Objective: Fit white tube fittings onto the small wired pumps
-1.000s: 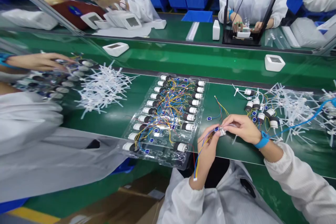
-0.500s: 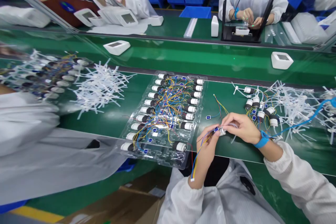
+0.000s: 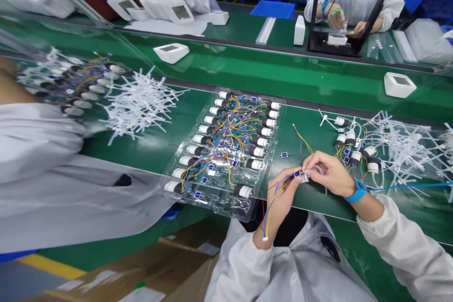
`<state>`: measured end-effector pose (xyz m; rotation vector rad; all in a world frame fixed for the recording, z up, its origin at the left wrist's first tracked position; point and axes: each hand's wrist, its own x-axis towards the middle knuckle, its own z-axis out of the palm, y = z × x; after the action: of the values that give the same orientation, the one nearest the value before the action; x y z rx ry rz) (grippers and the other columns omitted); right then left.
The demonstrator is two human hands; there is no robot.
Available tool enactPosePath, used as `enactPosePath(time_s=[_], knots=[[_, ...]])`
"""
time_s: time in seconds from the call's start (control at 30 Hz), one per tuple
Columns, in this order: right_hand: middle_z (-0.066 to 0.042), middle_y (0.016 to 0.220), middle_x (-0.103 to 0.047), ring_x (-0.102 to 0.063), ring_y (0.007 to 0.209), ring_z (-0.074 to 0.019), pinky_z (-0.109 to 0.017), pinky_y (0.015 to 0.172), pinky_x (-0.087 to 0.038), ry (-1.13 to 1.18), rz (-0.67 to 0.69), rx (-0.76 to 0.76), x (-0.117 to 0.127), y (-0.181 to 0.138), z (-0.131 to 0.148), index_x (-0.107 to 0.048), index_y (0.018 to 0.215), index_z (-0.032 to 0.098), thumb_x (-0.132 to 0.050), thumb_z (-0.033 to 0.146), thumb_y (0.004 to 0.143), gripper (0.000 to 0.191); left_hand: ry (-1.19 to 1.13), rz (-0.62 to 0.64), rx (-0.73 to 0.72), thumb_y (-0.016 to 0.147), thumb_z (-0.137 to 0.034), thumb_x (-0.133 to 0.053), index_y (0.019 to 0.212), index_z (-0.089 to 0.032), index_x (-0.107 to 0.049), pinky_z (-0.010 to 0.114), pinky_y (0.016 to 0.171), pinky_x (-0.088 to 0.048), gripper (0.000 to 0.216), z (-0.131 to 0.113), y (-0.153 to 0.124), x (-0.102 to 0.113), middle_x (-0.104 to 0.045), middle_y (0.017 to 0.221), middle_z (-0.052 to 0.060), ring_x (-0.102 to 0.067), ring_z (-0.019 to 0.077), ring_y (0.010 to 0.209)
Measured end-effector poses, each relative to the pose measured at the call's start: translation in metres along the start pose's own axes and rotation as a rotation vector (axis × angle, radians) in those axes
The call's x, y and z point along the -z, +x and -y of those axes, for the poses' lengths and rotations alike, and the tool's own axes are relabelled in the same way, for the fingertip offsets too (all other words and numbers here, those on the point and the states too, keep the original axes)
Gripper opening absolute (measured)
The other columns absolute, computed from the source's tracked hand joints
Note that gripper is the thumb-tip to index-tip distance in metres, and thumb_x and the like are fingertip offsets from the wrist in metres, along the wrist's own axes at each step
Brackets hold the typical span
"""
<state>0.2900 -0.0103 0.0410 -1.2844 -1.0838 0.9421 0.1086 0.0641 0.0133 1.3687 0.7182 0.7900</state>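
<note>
My left hand (image 3: pixel 282 192) is closed around a small blue circuit board (image 3: pixel 297 174). Blue, yellow and red wires run from the board over the wrist to a white plug (image 3: pixel 265 239). My right hand (image 3: pixel 329 172) pinches at the same spot, its fingertips touching the board's end; a pale flexible strip (image 3: pixel 321 168) curves out from its fingers. Partly hidden between both hands is a whitish cylindrical part (image 3: pixel 305 178). Just beyond them, another wired blue board (image 3: pixel 284 155) lies on the green bench.
Left of my hands, a clear plastic tray (image 3: pixel 244 207) holds rows of wired white-and-black cylinders. More cylinders (image 3: pixel 356 156) and a heap of white strips (image 3: pixel 403 151) lie to the right. A blue cord (image 3: pixel 406 185) runs from my wristband. A co-worker's sleeve (image 3: pixel 38 146) is at left.
The whole view has shifted slightly. My hands stay together on the board with almost the same grip. Across the bench, a co-worker's hand has moved within the black frame.
</note>
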Motion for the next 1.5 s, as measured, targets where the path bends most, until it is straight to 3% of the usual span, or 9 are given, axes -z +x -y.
enactPosePath(time_s=[0.4, 0.6, 0.83, 1.07, 1.23, 1.5], knots=[[-0.006, 0.095, -0.080, -0.074, 0.084, -0.0195, -0.033, 0.076, -0.058, -0.061, 0.019, 0.023, 0.003, -0.001, 0.002, -0.069, 0.091, 0.024, -0.083, 0.039, 0.101, 0.023, 0.013, 0.018, -0.038, 0.100, -0.031, -0.080, 0.110, -0.022, -0.088, 0.032, 0.087, -0.068, 0.016, 0.000, -0.001, -0.001, -0.089, 0.103, 0.007, -0.085, 0.0233, 0.093], [-0.004, 0.089, -0.080, -0.071, 0.075, -0.0186, -0.031, 0.069, -0.054, -0.329, 0.039, 0.027, 0.011, -0.004, 0.008, -0.069, 0.090, 0.025, -0.081, 0.039, 0.102, 0.022, 0.017, 0.030, -0.017, 0.100, -0.031, -0.082, 0.114, -0.023, -0.088, 0.033, 0.092, -0.068, 0.017, 0.007, -0.005, -0.002, -0.089, 0.107, 0.007, -0.086, 0.0247, 0.098], [0.000, 0.082, -0.079, -0.071, 0.070, -0.0156, -0.027, 0.069, -0.053, -0.559, 0.078, 0.162, 0.014, -0.003, 0.016, -0.073, 0.094, 0.024, -0.074, 0.031, 0.106, 0.014, 0.055, 0.057, -0.048, 0.101, -0.029, -0.080, 0.117, -0.021, -0.086, 0.032, 0.094, -0.067, 0.018, 0.008, -0.005, -0.002, -0.089, 0.110, 0.007, -0.086, 0.0242, 0.100], [-0.002, 0.098, -0.084, -0.077, 0.081, -0.0169, -0.026, 0.079, -0.060, -0.503, 0.074, 0.158, 0.016, -0.002, 0.014, -0.077, 0.111, 0.025, -0.072, 0.032, 0.107, 0.009, 0.024, 0.023, -0.022, 0.101, -0.028, -0.078, 0.115, -0.020, -0.083, 0.030, 0.096, -0.065, 0.017, 0.004, -0.003, -0.004, -0.087, 0.111, 0.007, -0.084, 0.0214, 0.103], [-0.002, 0.095, -0.083, -0.076, 0.081, -0.0169, -0.027, 0.081, -0.059, -0.527, 0.046, 0.193, 0.012, -0.002, 0.014, -0.076, 0.104, 0.024, -0.072, 0.025, 0.105, 0.005, 0.023, -0.009, -0.008, 0.099, -0.030, -0.081, 0.109, -0.019, -0.081, 0.030, 0.092, -0.065, 0.015, 0.006, -0.005, -0.006, -0.086, 0.104, 0.007, -0.083, 0.0209, 0.098], [-0.002, 0.093, -0.084, -0.078, 0.082, -0.0177, -0.028, 0.081, -0.058, -0.552, 0.054, 0.261, 0.008, -0.005, 0.007, -0.076, 0.098, 0.025, -0.067, 0.020, 0.106, 0.012, 0.038, 0.023, -0.037, 0.100, -0.031, -0.081, 0.106, -0.018, -0.081, 0.031, 0.085, -0.066, 0.015, 0.007, -0.005, -0.003, -0.087, 0.098, 0.007, -0.083, 0.0211, 0.090]])
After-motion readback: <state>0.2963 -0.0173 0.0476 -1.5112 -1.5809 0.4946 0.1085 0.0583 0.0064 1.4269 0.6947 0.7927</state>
